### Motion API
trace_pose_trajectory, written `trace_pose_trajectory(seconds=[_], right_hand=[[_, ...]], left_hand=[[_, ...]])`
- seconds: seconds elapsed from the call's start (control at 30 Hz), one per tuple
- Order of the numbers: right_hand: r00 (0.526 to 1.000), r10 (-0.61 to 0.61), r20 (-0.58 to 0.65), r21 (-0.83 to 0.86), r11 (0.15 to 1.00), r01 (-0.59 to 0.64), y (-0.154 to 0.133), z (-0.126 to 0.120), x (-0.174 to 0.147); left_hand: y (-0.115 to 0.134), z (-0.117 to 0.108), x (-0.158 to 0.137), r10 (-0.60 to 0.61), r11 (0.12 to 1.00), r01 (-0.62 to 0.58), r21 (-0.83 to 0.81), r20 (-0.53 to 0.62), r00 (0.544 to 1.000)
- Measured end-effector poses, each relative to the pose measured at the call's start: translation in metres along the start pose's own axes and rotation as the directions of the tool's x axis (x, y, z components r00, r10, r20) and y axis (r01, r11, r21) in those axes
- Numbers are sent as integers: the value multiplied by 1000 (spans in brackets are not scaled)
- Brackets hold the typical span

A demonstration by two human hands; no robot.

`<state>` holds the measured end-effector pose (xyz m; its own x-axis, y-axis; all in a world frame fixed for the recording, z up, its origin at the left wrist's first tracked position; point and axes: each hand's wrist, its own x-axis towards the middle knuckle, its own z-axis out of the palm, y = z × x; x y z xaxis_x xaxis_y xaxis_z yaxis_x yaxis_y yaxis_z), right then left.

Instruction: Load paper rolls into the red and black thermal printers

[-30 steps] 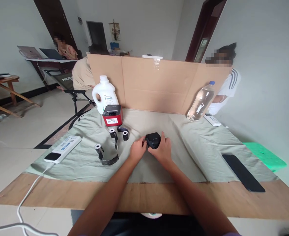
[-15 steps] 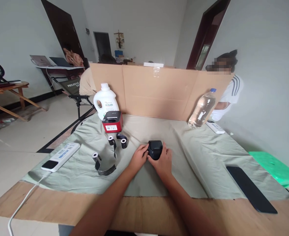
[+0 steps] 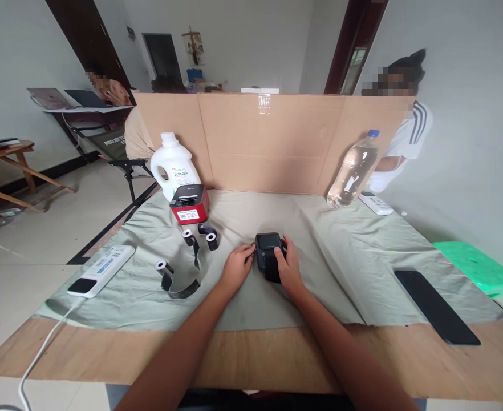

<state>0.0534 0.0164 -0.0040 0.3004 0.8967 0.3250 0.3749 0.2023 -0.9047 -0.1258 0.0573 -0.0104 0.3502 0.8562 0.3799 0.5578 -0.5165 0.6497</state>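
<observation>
A small black portable printer (image 3: pixel 268 242) sits on the green-grey cloth (image 3: pixel 251 311) in front of me, its lid appearing closed. My right hand (image 3: pixel 289 265) grips its right side, thumb over the top and fingers along the edge. At the opposite side, my left hand (image 3: pixel 238 265) has bent fingers pressed to the printer's left edge. Left of my hands lie three small dark rolls with white cores; the nearest roll (image 3: pixel 165 268) has its strip unwound in a curve. Behind them stands a red and black desktop printer (image 3: pixel 190 204).
A white detergent jug (image 3: pixel 174 162) and a clear water bottle (image 3: pixel 354 171) stand before a cardboard screen (image 3: pixel 272 142). A white power strip (image 3: pixel 101 271) lies left, a black phone-like slab (image 3: pixel 435 305) right. A green stool (image 3: pixel 478 265) is beside the table. People sit beyond.
My right thumb has moved from the printer's front onto its top, and more of the printer's front shows. The left hand stays at its left side. The view has tilted slightly down.
</observation>
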Motion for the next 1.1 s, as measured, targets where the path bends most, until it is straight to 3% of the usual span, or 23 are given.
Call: trace_pose_trajectory(seconds=[0.17,0.3,0.8,0.97,1.1], right_hand=[[999,35,24,63,997,-37,-1,3,1],[998,40,55,70,997,-44,-7,1,1],[990,130,50,110,985,-135,2,5,8],[990,133,52,121,983,-138,2,6,9],[990,135,47,113,984,-139,2,8,10]], left_hand=[[1,-1,-2,51,985,-58,164,45,998],[7,-3,-2,16,960,-37,276,75,997],[12,-5,2,16,878,-97,469,172,985],[16,-6,3,13,872,-96,480,173,985],[12,-7,4,10,919,-64,388,139,990]])
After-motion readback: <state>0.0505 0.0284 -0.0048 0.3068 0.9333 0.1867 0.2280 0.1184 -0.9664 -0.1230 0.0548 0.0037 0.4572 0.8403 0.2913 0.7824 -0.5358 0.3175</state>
